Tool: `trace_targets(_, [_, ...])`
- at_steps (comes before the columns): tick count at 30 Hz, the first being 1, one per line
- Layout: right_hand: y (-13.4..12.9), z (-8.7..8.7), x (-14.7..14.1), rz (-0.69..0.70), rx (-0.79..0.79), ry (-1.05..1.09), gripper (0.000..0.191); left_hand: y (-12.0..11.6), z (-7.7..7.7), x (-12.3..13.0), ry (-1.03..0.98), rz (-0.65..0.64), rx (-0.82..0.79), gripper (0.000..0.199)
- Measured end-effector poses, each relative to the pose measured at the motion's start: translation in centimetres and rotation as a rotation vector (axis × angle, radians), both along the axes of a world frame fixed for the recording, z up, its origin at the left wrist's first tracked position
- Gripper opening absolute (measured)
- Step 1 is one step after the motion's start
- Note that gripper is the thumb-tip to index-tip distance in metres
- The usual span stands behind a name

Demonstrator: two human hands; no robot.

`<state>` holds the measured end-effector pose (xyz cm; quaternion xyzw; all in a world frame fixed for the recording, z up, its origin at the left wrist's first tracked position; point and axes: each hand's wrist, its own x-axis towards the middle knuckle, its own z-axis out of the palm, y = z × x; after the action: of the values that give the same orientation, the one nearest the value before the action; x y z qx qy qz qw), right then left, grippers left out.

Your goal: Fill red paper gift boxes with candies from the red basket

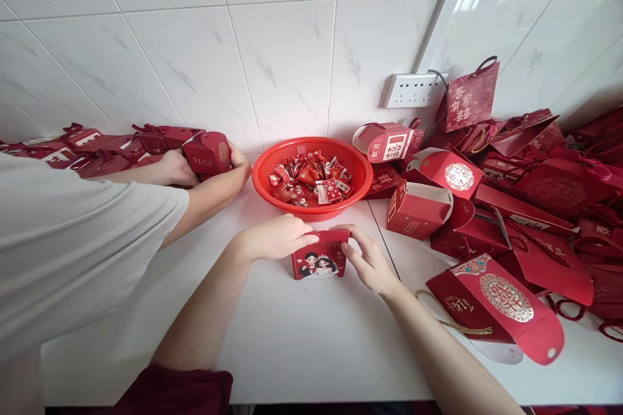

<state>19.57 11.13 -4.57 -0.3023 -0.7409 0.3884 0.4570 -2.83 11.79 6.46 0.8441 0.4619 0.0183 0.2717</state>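
Observation:
A small red gift box (320,258) with a cartoon bride and groom on its front stands upright on the white table between my hands. My left hand (280,237) grips its top left edge, fingers closed over the upper rim. On the other side my right hand (368,258) holds the top right corner, thumb against the front and fingers bent behind the top. Just beyond the box sits a red plastic basket (263,189) containing many wrapped candies (311,175). Whether anything lies inside the box is hidden.
At left, a co-worker's arms (209,198) reach across the table, hands on a red box (209,152) beside a row of similar boxes (97,149). Many red gift boxes (501,298) are heaped at right. A power strip (413,91) is on the tiled wall.

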Motion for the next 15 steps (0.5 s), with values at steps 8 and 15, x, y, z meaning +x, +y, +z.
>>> trace_targets(8, [-0.4,0.1,-0.6,-0.155,-0.07,0.041,0.025,0.2,-0.4,0.2,-0.022,-0.011,-0.066,0.038])
trace_targets(15, [-0.2,0.0,-0.2,-0.27,-0.052,0.122,0.026,0.5,0.6,-0.1,-0.093,0.022,0.026,0.041])
